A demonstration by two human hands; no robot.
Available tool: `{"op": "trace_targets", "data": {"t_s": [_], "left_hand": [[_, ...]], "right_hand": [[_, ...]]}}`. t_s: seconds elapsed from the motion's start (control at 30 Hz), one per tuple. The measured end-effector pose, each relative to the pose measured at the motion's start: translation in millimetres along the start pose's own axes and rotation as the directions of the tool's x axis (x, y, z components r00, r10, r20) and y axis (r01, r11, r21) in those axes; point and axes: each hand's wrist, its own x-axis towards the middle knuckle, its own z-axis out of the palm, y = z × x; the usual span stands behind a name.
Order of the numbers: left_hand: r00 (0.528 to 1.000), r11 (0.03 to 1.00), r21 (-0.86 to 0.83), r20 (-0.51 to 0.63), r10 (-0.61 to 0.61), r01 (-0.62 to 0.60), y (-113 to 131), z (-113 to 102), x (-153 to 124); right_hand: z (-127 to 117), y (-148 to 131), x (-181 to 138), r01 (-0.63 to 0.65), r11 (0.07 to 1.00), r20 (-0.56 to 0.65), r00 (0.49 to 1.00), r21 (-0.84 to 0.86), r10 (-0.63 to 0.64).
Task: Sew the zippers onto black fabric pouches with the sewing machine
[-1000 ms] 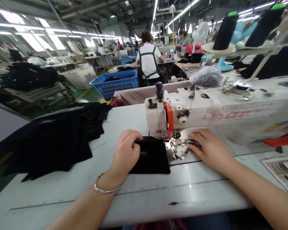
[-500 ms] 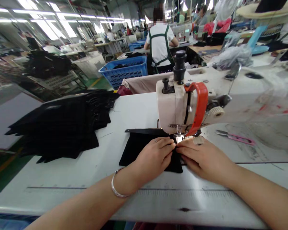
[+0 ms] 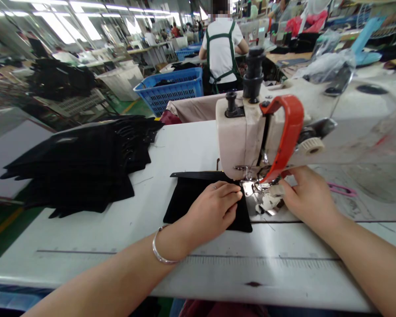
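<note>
A black fabric piece [image 3: 185, 200] lies flat on the sewing machine's table, its right edge beside the presser foot [image 3: 249, 188]. My left hand [image 3: 214, 204] rests on this piece, fingers closed together and pressing it close to the foot. My right hand [image 3: 308, 193] is off the fabric, to the right of the needle area. Its thumb shows by the white attachment [image 3: 271, 201], while the other fingers are hidden behind the orange-red guard [image 3: 285, 132] and the machine head [image 3: 236, 141]. Whether they hold anything is not visible.
A stack of black fabric pieces [image 3: 86, 163] sits on the table's left side. Pink thread snips [image 3: 343, 189] lie right of my right hand. A ruler scale [image 3: 251, 259] runs along the front. Beyond the table stand a blue basket [image 3: 171, 90] and a seated person [image 3: 221, 50].
My right hand has left the fabric and moved right, reaching behind the needle area; the white attachment is now uncovered. My left hand stays on the fabric. The view has shifted slightly.
</note>
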Motion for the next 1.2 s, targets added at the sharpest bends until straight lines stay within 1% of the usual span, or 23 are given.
{"op": "trace_targets", "data": {"t_s": [0.33, 0.5, 0.83, 0.9, 1.03, 1.1, 1.13, 1.17, 1.2], "left_hand": [[1.0, 1.0, -0.03, 0.007, 0.007, -0.007, 1.4, -2.4, -0.6], [1.0, 0.999, -0.052, 0.031, 0.0, 0.001, 1.1, -3.2, -1.3], [1.0, 0.997, -0.078, 0.03, -0.008, 0.011, 2.8, -5.0, -3.3], [0.999, 0.997, -0.082, 0.031, -0.01, 0.012, 2.6, -5.0, -3.4], [1.0, 0.997, -0.078, 0.018, -0.006, 0.007, 0.9, -4.6, -2.8], [1.0, 0.997, -0.075, 0.014, 0.002, -0.001, -0.4, -4.3, -2.2], [1.0, 0.997, -0.073, 0.011, 0.006, -0.005, -1.2, -4.2, -1.9], [1.0, 0.997, -0.073, 0.008, 0.011, -0.01, -1.9, -4.0, -1.6], [1.0, 0.997, -0.073, 0.005, 0.014, -0.013, -2.6, -3.9, -1.2]], "right_hand": [[2.8, -0.5, -0.9, 0.0, 1.0, -0.038, 0.999, 0.006, 0.001], [3.5, -0.1, -1.4, 0.0, 1.0, -0.039, 0.999, 0.002, 0.0], [3.5, -0.9, -0.8, -0.01, 1.0, -0.041, 0.999, 0.01, 0.01], [1.6, -0.7, -0.3, 0.007, 1.0, -0.03, 1.0, 0.021, -0.007], [-11.6, -0.2, 1.7, 0.112, 0.99, 0.027, 0.993, 0.088, -0.115], [-22.6, -0.5, 3.4, 0.166, 0.976, 0.083, 0.98, 0.142, -0.179], [-28.2, -0.8, 4.4, 0.188, 0.966, 0.135, 0.968, 0.179, -0.214], [-33.2, -1.1, 5.2, 0.209, 0.952, 0.208, 0.944, 0.226, -0.257], [-37.0, -1.3, 5.8, 0.222, 0.936, 0.3, 0.905, 0.274, -0.302]]}}
